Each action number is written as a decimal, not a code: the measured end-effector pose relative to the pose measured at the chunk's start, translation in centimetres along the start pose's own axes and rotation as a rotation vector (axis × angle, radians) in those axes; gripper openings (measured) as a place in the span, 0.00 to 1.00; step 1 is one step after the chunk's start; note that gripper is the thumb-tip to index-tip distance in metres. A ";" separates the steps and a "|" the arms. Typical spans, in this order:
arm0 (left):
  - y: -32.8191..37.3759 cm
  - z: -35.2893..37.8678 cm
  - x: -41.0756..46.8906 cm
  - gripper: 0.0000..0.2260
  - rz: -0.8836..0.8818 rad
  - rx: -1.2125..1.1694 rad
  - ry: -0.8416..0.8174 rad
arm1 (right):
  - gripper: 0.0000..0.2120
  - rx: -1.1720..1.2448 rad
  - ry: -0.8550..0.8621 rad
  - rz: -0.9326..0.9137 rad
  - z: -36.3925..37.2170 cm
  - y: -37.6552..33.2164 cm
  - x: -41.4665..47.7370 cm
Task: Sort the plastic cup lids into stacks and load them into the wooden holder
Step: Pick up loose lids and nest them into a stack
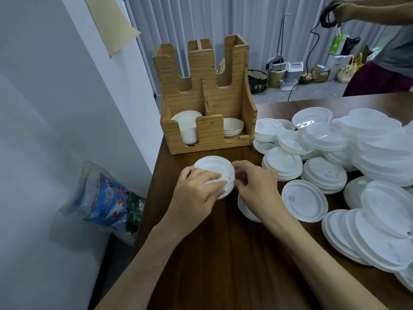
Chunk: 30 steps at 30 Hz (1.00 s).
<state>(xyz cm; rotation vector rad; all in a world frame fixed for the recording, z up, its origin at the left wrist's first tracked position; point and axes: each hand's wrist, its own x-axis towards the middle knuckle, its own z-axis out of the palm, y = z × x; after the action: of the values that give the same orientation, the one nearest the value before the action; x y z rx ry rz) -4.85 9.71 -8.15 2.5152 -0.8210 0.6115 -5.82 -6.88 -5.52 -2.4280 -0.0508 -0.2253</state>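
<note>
A small stack of white plastic lids [213, 167] sits on the dark table just in front of the wooden holder [210, 130]. My left hand [196, 193] grips its near left side, fingers curled over the top. My right hand [254, 184] pinches its right rim. The holder's left slot has a tall stack of lids [187, 124]; its right slot has a short stack [233, 127]. A big heap of loose lids [357, 153] covers the table to the right.
The table's left edge runs close to a white wall, with a plastic bag [105, 198] on the floor below. Another person [384, 48] stands at the far right holding a black cable. More lids [248, 209] lie under my right wrist.
</note>
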 end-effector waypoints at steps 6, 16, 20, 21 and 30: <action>0.5 -0.3 -0.3 0.12 -0.002 0.009 -0.058 | 0.17 -0.034 -0.010 -0.005 -0.1 -0.2 -0.2; 1.7 -0.5 -0.1 0.12 -0.007 0.048 -0.046 | 0.25 -0.039 -0.035 0.035 -0.1 -0.7 -0.1; 2.0 -0.3 0.0 0.10 -0.022 0.053 -0.050 | 0.16 -0.078 -0.013 0.017 0.0 -1.0 -0.4; 2.0 -0.3 0.0 0.11 -0.026 0.042 -0.054 | 0.14 -0.091 -0.008 0.015 -0.1 -1.1 -0.4; 0.7 0.3 0.0 0.13 -0.012 0.141 -0.093 | 0.15 -0.162 0.039 -0.030 -1.2 -0.7 -0.4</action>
<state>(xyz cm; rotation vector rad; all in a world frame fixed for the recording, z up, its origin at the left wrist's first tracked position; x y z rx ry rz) -5.20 9.05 -8.17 2.6920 -0.8209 0.5706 -6.46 -7.07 -4.26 -2.5840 -0.0537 -0.3004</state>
